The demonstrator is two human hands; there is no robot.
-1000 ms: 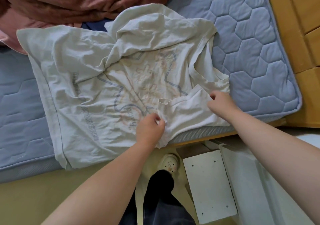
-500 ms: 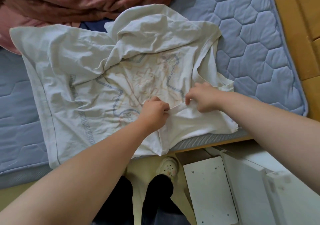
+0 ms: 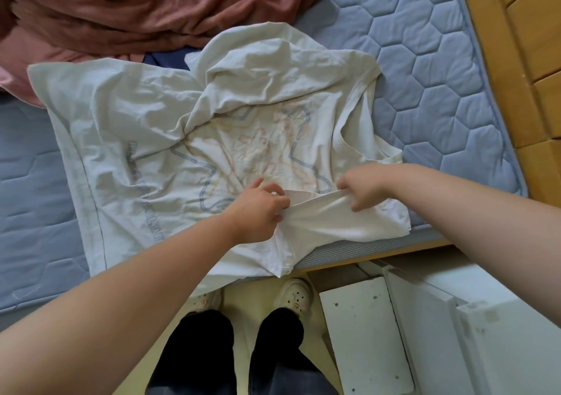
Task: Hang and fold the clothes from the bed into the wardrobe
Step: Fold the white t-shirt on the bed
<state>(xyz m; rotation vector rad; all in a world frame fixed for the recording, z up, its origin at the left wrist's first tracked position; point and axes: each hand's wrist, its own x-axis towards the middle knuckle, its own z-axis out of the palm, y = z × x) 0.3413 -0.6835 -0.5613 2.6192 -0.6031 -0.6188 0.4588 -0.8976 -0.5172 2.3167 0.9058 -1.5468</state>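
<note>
Nearest to me, at 6 o'clock, I see dark trouser legs and a pair of pale clogs standing on the yellowish floor, toes right up against the bed's edge. At 5 o'clock a white board dotted with small holes lies beside more white panels that run off toward 4 o'clock.

Both forearms reach up from the bottom corners to the middle of the view. My left hand sits just below centre, fingers curled, pinching one end of the sleeve along its hem. My right hand, at about 3 o'clock from it and close by, pinches the other end of the same hem between thumb and fingers. The hem runs as a lifted band between the two hands.

The sleeve belongs to a white T-shirt spread crumpled across the blue-grey quilted mattress, its near edge hanging over the bed's side at 6 o'clock. A faint blue and orange print shows around the centre, and a line of grey lettering runs at 9 o'clock.

Farther off, at 11 o'clock, a rust-pink blanket lies bunched, touching the shirt's far edge, with a scrap of dark blue cloth peeking between them. A wooden frame borders the mattress at 2 o'clock.
</note>
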